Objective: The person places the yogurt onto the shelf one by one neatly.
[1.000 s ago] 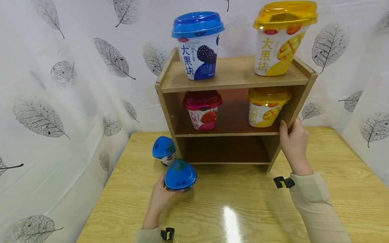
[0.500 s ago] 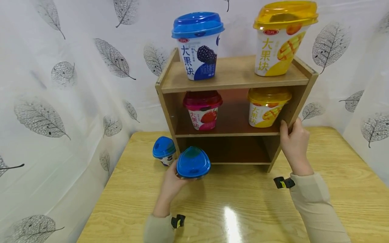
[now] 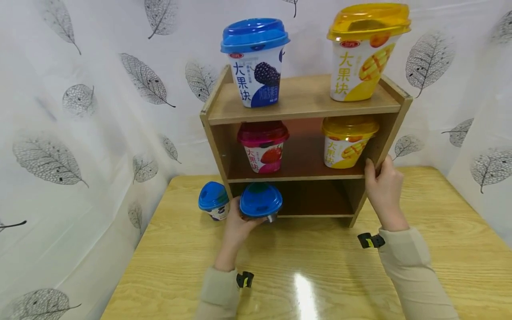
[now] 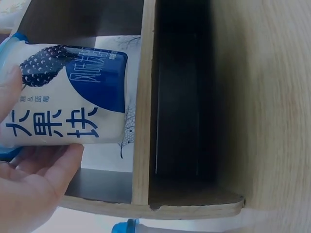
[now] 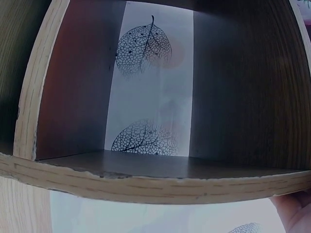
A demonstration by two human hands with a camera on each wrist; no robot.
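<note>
My left hand (image 3: 237, 224) grips a blue-lidded yogurt cup (image 3: 261, 200) at the left front of the low compartment of a wooden shelf (image 3: 304, 95). In the left wrist view, that yogurt cup (image 4: 97, 92) shows a blackberry print, with thumb and fingers on opposite sides of it. My right hand (image 3: 385, 189) holds the shelf's right side panel, thumb at its front inner edge and fingers round the outside. Only a bit of this right hand (image 5: 294, 211) shows in the right wrist view, at the panel's edge.
Another blue-lidded cup (image 3: 214, 200) stands on the table (image 3: 184, 249) against the shelf's left side. On top stand a blackberry cup (image 3: 258, 66) and a mango cup (image 3: 364, 58). A strawberry cup (image 3: 264, 149) and a smaller-looking mango cup (image 3: 348, 142) occupy the middle level.
My left hand has carried the blue-lidded yogurt cup forward and to the right, from over the table to the low compartment's opening. The right hand keeps its hold on the side panel.
</note>
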